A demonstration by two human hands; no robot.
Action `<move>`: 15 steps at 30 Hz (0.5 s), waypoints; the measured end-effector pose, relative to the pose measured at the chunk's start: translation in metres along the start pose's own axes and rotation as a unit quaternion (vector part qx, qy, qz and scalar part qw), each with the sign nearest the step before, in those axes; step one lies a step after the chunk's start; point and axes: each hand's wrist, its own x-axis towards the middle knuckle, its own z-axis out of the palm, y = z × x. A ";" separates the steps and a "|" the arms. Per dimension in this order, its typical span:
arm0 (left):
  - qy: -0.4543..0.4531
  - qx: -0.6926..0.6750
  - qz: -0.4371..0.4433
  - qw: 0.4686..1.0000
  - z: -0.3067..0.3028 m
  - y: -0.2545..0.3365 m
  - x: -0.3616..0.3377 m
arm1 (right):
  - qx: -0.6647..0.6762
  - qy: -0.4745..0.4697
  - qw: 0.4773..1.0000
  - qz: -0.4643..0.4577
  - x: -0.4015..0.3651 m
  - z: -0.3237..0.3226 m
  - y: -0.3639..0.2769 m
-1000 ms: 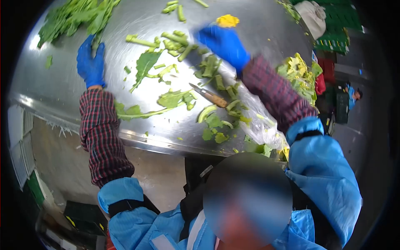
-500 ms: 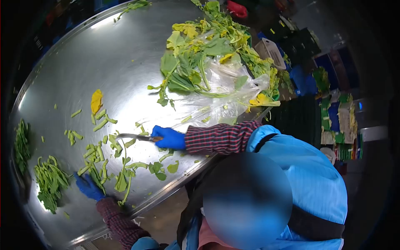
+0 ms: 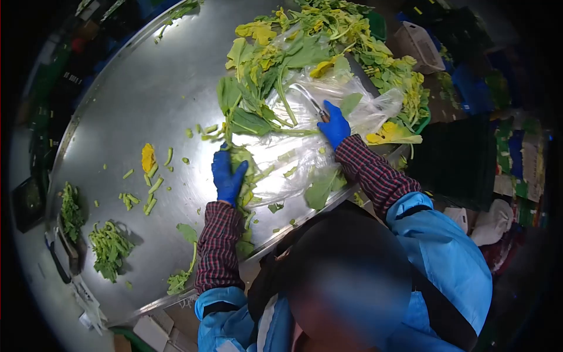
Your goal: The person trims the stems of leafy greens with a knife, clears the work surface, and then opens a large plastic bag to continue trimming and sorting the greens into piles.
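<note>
In the head view my right hand (image 3: 335, 124), in a blue glove, is closed round the handle of a small curved knife (image 3: 309, 97). Its blade points up and left over a clear plastic bag (image 3: 275, 185). My left hand (image 3: 227, 175), also gloved in blue, lies open with the thumb spread, its inner side against trimmed leaves and stem bits (image 3: 241, 161). Some of these cover the bag's left edge. Cut stem pieces (image 3: 210, 132) lie just beyond my left fingertips. Above the bag is a heap of green and yellow leaves (image 3: 258, 88).
All this lies on a large metal table (image 3: 129, 117) with a raised rim. At its left are a bundle of trimmed greens (image 3: 109, 249) and a second bunch (image 3: 71, 211). A yellow leaf (image 3: 148, 157) lies among stem pieces. A white basket (image 3: 419, 47) stands beyond the right edge.
My left hand has moved right and up from beside the greens bundle, and stem pieces and leaves have shifted toward the bag. My right hand has moved up and right with the knife.
</note>
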 end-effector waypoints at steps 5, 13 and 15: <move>0.101 -0.055 -0.081 0.990 -0.002 0.033 0.033 | -0.057 -0.193 0.975 0.098 0.039 -0.020 0.010; 0.112 -0.051 -0.092 0.988 -0.001 0.071 0.099 | 0.599 -0.072 0.759 0.244 0.192 -0.165 -0.035; 0.084 -0.138 -0.110 0.981 0.024 0.061 0.102 | 0.525 -0.099 0.844 0.057 0.241 -0.200 -0.063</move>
